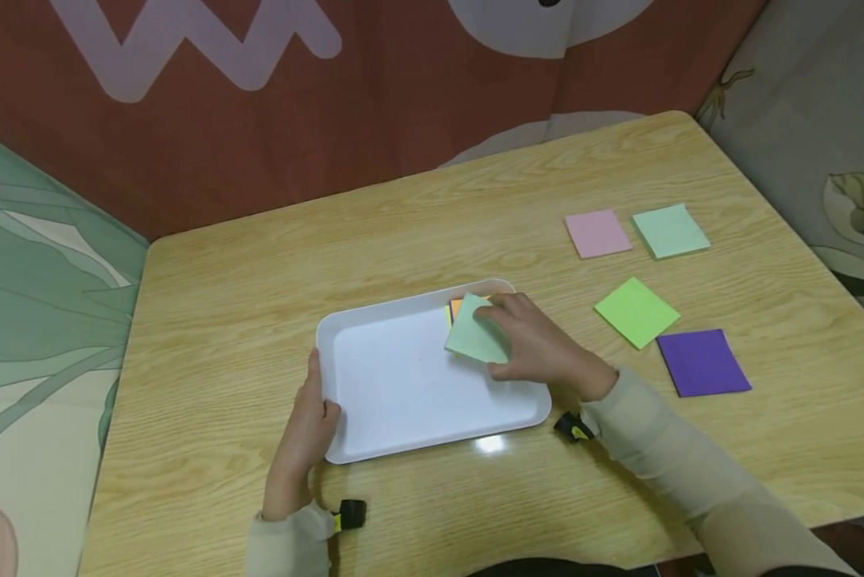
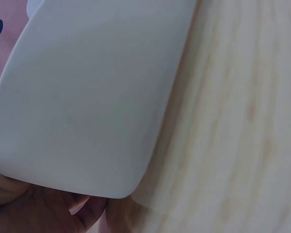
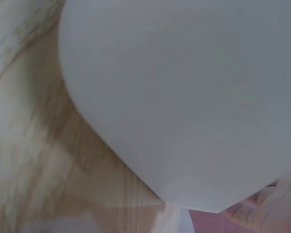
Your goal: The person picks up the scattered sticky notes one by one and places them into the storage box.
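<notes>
A white rectangular tray [image 1: 389,385] lies on the wooden table. At its left end my left hand [image 1: 305,425] grips the side wall, thumb over the rim. My right hand [image 1: 540,340] pinches a pale mint sticky note pad [image 1: 475,335] between thumb and fingers over the tray's right part. Edges of orange and yellow pads peek out behind the mint one; the rest of them is hidden. In the left wrist view, the tray's outer wall [image 2: 87,107] is large, with fingers [image 2: 43,211] below it. Fingers [image 3: 276,208] also show low in the right wrist view, beside the tray [image 3: 184,107].
Right of the tray lie a pink pad [image 1: 598,233], another mint pad [image 1: 671,231], a lime green pad [image 1: 637,312] and a purple pad [image 1: 704,363]. The lime and purple pads nearly meet at their corners. A printed cloth [image 1: 374,120] hangs behind the table [image 1: 223,280].
</notes>
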Demonstrator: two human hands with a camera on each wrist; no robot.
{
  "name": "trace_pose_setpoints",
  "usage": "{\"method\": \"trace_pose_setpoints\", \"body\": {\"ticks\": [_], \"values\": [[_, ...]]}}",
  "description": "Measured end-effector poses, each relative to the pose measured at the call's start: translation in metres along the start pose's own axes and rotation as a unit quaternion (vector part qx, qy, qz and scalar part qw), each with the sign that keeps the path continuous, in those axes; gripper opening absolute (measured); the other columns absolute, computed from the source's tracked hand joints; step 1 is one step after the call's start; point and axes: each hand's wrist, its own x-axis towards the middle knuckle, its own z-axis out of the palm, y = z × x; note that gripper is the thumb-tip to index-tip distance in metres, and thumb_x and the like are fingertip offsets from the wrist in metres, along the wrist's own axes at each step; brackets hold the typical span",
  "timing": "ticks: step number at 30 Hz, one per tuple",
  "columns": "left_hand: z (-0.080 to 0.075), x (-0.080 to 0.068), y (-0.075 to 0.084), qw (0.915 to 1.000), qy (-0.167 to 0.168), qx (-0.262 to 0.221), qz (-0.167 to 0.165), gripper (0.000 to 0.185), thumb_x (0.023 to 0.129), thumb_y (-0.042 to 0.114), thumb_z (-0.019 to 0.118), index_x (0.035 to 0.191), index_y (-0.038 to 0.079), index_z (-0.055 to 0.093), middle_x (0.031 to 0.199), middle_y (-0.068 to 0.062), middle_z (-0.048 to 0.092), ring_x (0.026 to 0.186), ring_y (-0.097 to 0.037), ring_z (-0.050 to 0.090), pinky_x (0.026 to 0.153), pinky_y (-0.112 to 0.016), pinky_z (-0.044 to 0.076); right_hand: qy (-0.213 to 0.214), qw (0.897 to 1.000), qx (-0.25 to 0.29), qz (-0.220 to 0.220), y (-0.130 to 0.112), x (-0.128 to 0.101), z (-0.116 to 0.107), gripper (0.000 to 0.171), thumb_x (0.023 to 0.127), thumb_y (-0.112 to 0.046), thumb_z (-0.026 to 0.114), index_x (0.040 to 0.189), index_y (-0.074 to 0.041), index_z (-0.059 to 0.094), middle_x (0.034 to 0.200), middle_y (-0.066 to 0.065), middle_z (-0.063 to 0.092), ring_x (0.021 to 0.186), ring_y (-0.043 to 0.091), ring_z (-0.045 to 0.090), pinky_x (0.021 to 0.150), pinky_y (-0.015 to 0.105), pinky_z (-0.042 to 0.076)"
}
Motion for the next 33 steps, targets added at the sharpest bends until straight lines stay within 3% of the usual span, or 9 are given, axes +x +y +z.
{"method": "trace_pose_setpoints", "body": {"ticks": [9,33], "values": [[0.000,0.000,0.000,1.0000,0.001,-0.004,0.004,0.073,0.077,-0.008,0.033,0.136,0.001,-0.010,0.141,-0.020,0.001,0.127,-0.026,0.007,0.099,-0.044,0.013,-0.002,0.999,-0.041,-0.028,0.003,0.002,0.002,0.063,0.056,-0.024,0.069,0.113,-0.004,0.051,0.113,0.020,0.042,0.100,0.030,0.037,0.081,0.041,0.035],[0.000,0.000,0.002,0.9999,-0.006,-0.009,-0.010,0.073,0.079,-0.008,0.032,0.136,0.003,-0.011,0.142,-0.017,0.000,0.127,-0.024,0.004,0.100,-0.043,0.011,-0.040,0.993,-0.100,-0.047,0.013,0.011,0.011,0.062,0.059,-0.029,0.069,0.113,-0.005,0.052,0.115,0.020,0.043,0.102,0.029,0.039,0.085,0.041,0.034]]}}
